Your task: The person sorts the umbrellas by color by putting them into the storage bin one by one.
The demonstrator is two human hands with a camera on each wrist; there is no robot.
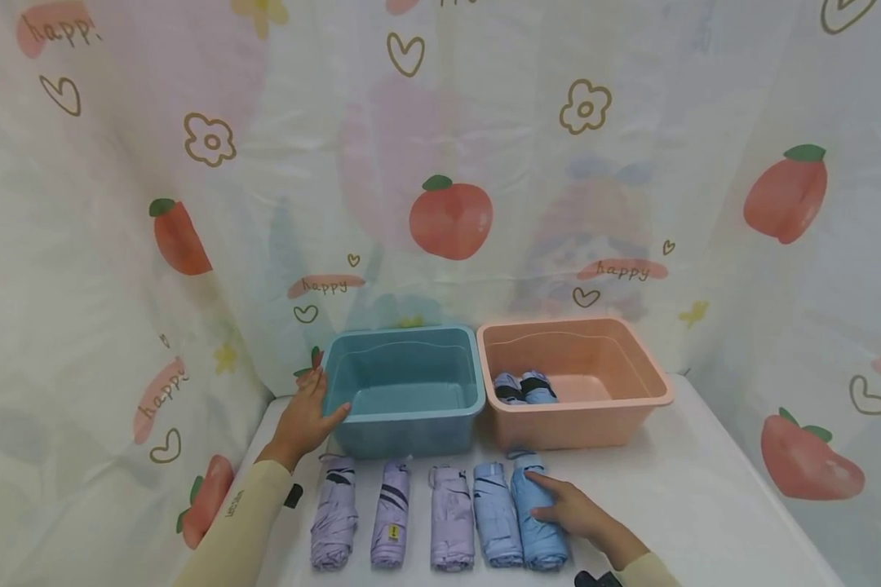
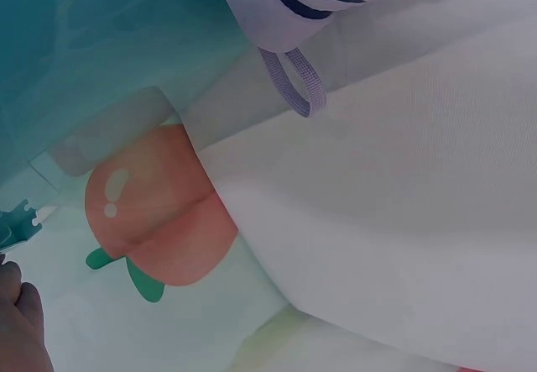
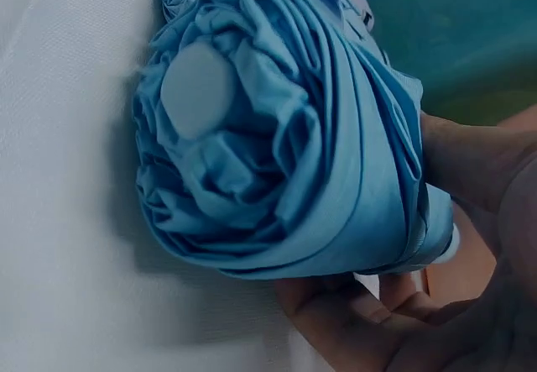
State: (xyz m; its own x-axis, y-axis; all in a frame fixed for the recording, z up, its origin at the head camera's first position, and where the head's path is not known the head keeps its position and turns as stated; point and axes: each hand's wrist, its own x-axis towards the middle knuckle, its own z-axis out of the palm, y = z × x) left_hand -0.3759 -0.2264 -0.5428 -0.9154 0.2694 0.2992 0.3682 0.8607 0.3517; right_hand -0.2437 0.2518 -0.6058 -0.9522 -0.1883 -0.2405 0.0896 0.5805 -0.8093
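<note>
- Umbrellas lie in a row along the lower middle of the head view: five folded fabric ones, three lilac and two blue, on the white cloth-covered table.
- The right hand rests on the rightmost light-blue folded umbrella; in the right wrist view the fingers curl under its rolled fabric and the thumb sits against its side, so the hand is wrapping it, not yet lifting.
- The left hand lies flat, fingers fairly straight, against the left wall of the teal plastic tub at centre frame, steadying it.
- The pink plastic tub, right of centre, already holds two blue folded umbrellas.
- To grip well, I judge the fingers should close around the roll's middle, so the loose folds do not slide open.
- Lifting straight up should keep the neighbouring blue folded umbrella, which touches it, from being dragged.
- The leftmost lilac umbrella's wrist strap shows at the top of the left wrist view.
</note>
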